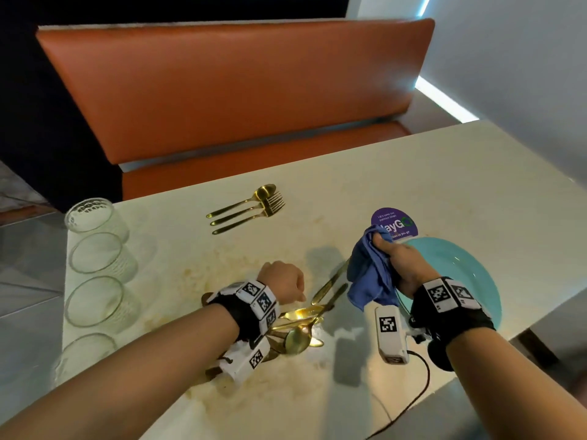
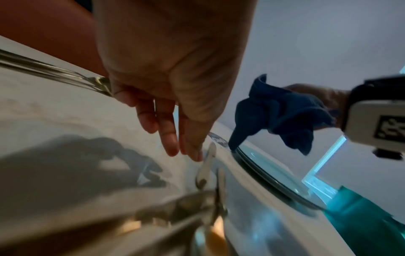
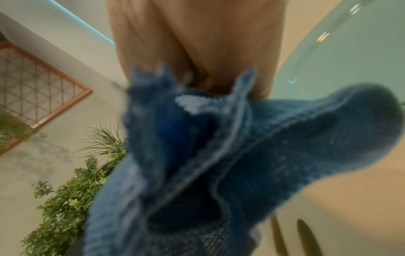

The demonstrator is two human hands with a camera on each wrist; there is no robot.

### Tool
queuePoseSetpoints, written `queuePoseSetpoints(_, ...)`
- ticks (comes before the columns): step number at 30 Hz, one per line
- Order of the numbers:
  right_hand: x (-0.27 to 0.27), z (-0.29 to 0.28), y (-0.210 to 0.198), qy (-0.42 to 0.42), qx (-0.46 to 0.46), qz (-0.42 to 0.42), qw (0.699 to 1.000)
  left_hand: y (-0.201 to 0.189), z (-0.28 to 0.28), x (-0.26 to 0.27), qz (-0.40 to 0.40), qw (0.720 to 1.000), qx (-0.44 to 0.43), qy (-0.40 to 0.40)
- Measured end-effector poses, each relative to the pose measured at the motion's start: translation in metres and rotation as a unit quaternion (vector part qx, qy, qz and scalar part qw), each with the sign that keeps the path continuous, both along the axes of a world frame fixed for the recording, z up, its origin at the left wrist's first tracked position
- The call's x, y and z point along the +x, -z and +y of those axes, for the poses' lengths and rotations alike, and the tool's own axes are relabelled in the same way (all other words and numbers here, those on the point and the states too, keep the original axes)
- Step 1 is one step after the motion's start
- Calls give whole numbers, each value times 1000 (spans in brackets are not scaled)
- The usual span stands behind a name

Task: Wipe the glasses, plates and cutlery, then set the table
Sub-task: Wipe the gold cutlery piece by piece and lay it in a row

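Observation:
My left hand [image 1: 282, 282] hovers over a heap of gold cutlery [image 1: 301, 319] near the table's front. In the left wrist view its fingers [image 2: 173, 138] hang nearly straight, and one tip is at a cutlery handle [image 2: 208, 161]; they hold nothing. My right hand [image 1: 400, 265] grips a bunched blue cloth [image 1: 370, 271] above the left rim of a teal plate [image 1: 460, 274]. The cloth [image 3: 219, 155] fills the right wrist view, with the plate [image 3: 350, 52] behind it. Three gold pieces [image 1: 251, 206] lie side by side further back.
Several clear glasses [image 1: 97, 252] stand in a row along the left table edge. A purple round sticker [image 1: 394, 222] lies behind the plate. An orange bench [image 1: 238, 90] runs along the far side. A black cable [image 1: 422, 385] trails off the front edge.

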State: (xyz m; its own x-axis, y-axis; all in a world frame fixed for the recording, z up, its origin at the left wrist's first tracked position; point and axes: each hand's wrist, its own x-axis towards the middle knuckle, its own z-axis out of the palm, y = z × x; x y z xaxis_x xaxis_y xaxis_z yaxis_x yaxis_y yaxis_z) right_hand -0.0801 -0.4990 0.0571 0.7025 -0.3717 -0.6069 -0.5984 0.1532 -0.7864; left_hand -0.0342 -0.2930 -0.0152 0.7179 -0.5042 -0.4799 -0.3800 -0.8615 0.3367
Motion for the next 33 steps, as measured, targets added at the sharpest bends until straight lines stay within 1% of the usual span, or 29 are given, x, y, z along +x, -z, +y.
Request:
queuePoseSetpoints(4,-27,2,-6,-16,-30,8,999,2,-5,-35,6,1000,-1,3)
queuePoseSetpoints(9,-59,0,-8,-13,-55,23,998,6,-25,-53,4,1000,1,-28)
queuePoseSetpoints(12,-77,-1,-1,-15,-59,34,998,13,-34,-58,0,998,21,-53)
queuePoseSetpoints(16,-95,-1,7,-30,-58,50,997,14,-41,-56,24,996,36,-77)
queuePoseSetpoints(18,-99,0,10,-33,-51,48,997,11,-41,-54,39,995,30,-91)
queuePoseSetpoints(22,-96,9,8,-76,-74,55,993,3,-39,-47,81,987,-9,-137)
queuePoseSetpoints(24,-90,18,4,-102,-88,65,989,-7,-37,-40,92,979,-62,-171)
queuePoseSetpoints(27,-76,36,1,-148,-126,81,977,-30,-31,-33,83,968,-145,-189)
queuePoseSetpoints(30,-63,61,0,-222,-186,65,955,-53,-23,-28,60,957,-193,-210)
queuePoseSetpoints(32,-55,76,1,-261,-192,43,945,-62,-13,-25,37,945,-216,-242)
queuePoseSetpoints(33,-52,82,2,-263,-177,41,948,-64,-8,-24,32,937,-231,-261)
